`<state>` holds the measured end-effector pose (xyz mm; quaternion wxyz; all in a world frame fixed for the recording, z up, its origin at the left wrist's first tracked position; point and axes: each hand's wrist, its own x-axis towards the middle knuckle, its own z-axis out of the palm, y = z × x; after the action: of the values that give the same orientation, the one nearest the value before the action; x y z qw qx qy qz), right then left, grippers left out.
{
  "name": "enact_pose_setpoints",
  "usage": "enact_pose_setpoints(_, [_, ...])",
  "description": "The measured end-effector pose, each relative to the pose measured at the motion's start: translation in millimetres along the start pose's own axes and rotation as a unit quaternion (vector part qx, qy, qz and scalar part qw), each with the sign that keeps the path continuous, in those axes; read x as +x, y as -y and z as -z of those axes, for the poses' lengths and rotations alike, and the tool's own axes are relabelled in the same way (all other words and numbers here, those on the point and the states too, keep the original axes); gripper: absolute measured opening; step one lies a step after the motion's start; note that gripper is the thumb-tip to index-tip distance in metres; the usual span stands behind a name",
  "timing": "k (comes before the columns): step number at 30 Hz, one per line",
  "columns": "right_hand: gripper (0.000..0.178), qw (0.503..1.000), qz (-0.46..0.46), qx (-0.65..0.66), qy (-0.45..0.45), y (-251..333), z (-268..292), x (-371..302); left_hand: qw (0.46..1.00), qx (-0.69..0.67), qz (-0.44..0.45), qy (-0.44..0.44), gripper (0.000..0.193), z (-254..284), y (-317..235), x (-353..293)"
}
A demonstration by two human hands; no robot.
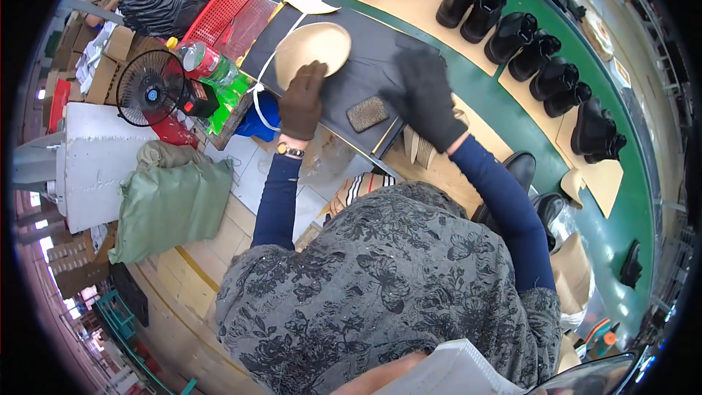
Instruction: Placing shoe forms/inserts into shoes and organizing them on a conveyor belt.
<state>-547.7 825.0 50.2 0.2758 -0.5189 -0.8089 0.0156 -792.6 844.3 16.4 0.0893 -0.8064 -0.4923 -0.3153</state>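
Observation:
My left hand [302, 102], in a brown glove, has its fingers over the near edge of a beige insole [324, 42], rounded and smooth. The thumb is hidden. Beneath the insole lies a dark mat [352, 23] on the workbench. A worn, brownish rectangular block [367, 114] rests on the mat between my hands. To its right hovers my right hand [430, 99] in a dark grey glove; motion smears its fingers. Close below that hand, several curved beige pieces [420, 148] stand in a stack, partly covered by the wrist.
Black shoes [510, 36] stand in a row on tan sheets over a green surface, far and right. At left are a small black fan [152, 93], a plastic bottle [203, 61] and a red basket [223, 4]. A green sack [172, 201] sits nearer.

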Motion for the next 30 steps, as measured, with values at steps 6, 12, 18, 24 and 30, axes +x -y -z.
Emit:
enact_pose_setpoints(6, [0.047,0.983,0.166,0.044,0.063,6,-31,-12,0.987,-0.005,-0.114,0.114,0.042,-28,9,2])
enact_pose_setpoints(12, [0.040,0.955,0.235,0.090,0.159,-22,-20,-25,0.976,-0.038,-0.122,0.178,0.045,-15,5,-1])
enact_pose_setpoints(18, [0.040,0.979,0.174,0.045,0.092,-14,-30,9,0.971,-0.029,-0.141,0.193,0.051,-9,-3,8])
enact_pose_setpoints(24, [0.050,0.959,0.268,0.076,0.052,-8,-14,-15,0.984,-0.169,-0.016,0.046,0.027,-19,6,21])
enact_pose_setpoints(30, [0.049,0.964,0.239,0.072,0.089,-1,-27,23,0.964,-0.173,0.188,0.077,0.031,-25,29,68])
